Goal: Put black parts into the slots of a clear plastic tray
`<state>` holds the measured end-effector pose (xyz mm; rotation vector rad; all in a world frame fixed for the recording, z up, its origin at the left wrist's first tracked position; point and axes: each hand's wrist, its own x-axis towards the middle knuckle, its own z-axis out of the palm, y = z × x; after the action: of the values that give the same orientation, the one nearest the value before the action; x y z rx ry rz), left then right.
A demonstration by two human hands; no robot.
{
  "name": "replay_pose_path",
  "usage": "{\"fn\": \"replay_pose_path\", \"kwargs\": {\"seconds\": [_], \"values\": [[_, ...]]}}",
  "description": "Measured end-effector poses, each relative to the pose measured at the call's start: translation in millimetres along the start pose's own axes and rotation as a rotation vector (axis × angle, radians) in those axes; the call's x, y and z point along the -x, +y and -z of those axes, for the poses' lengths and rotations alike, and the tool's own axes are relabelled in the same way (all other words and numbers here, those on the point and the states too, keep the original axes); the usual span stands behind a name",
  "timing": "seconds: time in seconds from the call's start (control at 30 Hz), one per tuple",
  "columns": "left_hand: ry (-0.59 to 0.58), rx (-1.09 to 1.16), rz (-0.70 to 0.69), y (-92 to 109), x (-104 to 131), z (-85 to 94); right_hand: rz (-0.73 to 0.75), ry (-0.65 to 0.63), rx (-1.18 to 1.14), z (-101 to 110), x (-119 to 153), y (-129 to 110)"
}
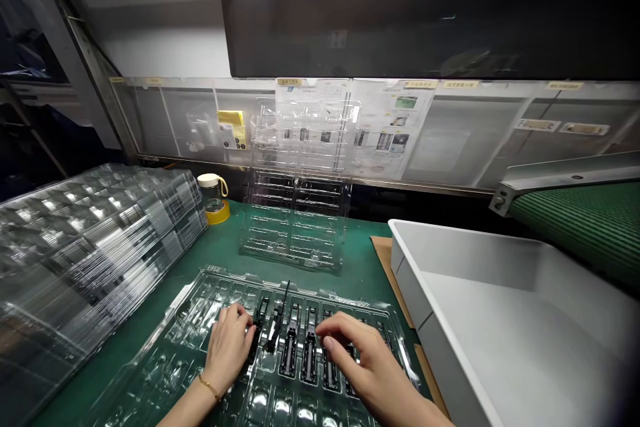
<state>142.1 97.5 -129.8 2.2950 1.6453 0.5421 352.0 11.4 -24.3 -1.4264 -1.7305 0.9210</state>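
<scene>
At lower right sits a grey bin [500, 320]; at left, a stack of clear trays [90, 247]. Bottom centre lies my clear blister tray [200, 300]. My left hand [227, 347] pinches a black part [274, 330] half-raised; my right hand [360, 353] rests loose-fingered on seated black parts [307, 350], holding nothing.

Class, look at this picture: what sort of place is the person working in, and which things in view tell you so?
Most likely a factory assembly or packing station. A stack of clear plastic trays stands on the green mat, a conveyor belt runs at the right, and both hands press small black parts into a clear tray.
</scene>
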Motion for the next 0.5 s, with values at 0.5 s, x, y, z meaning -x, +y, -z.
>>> {"fn": "replay_pose_path", "kwargs": {"seconds": [0.5], "values": [[-0.217,0.035,-0.208,27,19,-0.7,0.017,0.015,0.043,-2,1,2]]}}
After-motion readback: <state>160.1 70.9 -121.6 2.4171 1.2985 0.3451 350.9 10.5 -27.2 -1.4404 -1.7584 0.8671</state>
